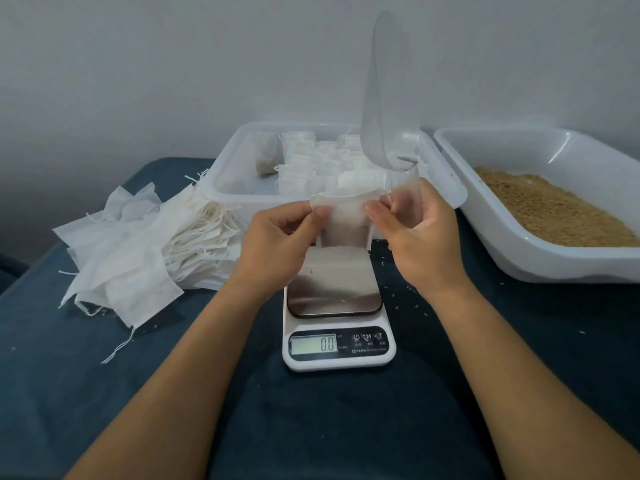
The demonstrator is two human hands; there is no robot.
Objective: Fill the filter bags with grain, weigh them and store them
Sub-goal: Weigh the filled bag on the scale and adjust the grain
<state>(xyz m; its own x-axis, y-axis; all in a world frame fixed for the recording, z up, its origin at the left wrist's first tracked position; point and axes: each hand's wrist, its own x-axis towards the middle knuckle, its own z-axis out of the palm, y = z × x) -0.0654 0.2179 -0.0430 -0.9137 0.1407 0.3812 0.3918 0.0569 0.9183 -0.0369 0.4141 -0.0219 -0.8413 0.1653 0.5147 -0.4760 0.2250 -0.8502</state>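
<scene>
hands [349,233] holding filter bag [344,220] upright, mouth up

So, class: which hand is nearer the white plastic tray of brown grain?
Right. The right hand is beside the tray; the left hand is across the scale.

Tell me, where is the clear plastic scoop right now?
The scoop is in the right hand, standing upright above the filter bag, in front of the tub of filled bags.
</scene>
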